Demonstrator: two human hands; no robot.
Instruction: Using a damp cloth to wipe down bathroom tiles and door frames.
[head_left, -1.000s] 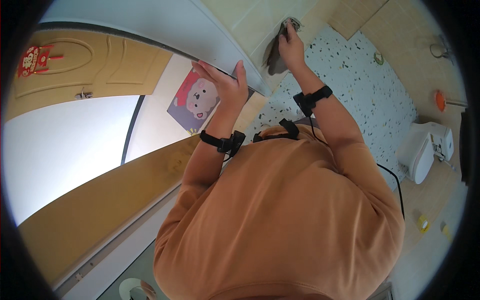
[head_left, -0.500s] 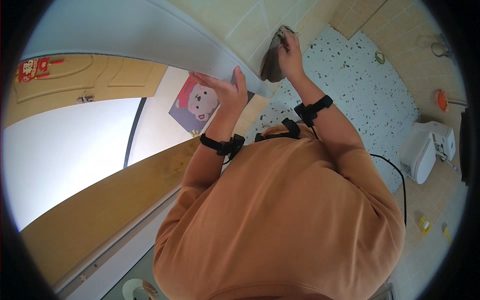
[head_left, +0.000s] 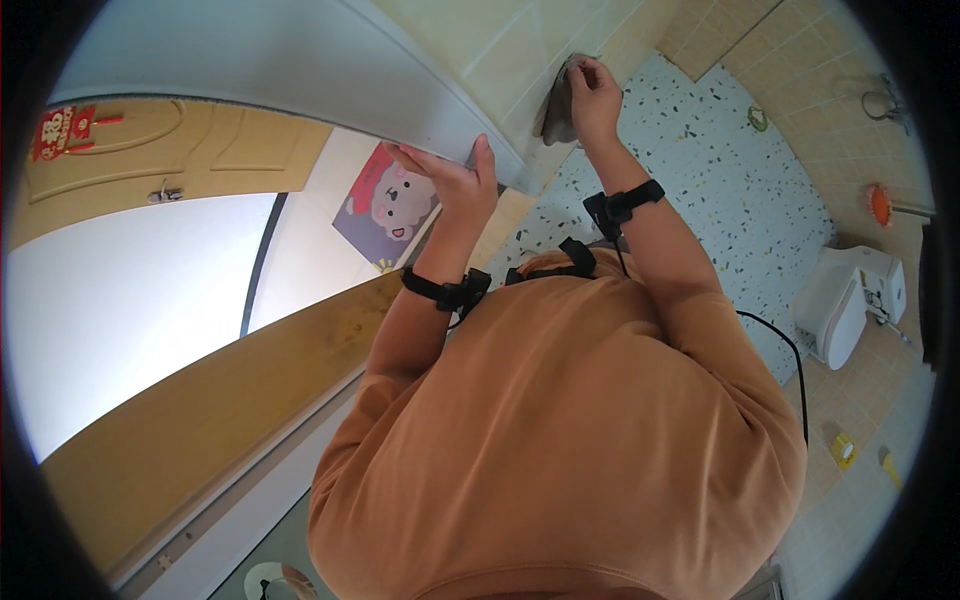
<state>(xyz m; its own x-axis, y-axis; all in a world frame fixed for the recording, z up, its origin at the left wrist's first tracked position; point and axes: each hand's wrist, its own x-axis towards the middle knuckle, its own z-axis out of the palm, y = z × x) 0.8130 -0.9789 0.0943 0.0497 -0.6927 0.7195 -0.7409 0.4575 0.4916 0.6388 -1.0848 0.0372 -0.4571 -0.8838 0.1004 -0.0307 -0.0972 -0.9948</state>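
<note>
Cloth [head_left: 559, 118] hangs pinched in our right hand [head_left: 598, 104] beside tiled wall [head_left: 500, 45]; left hand [head_left: 462, 188] spread at pale panel [head_left: 330, 70] edge, likely steadying us.

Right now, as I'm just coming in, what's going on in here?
A person wearing an orange-brown top has both hands busy. The right hand pinches a grey-brown cloth, which hangs beside the cream tiled wall; whether it presses on the tiles is hard to tell. The left hand is at the edge of a pale grey panel, thumb and fingers spread. A white toilet stands off to the right.
</note>
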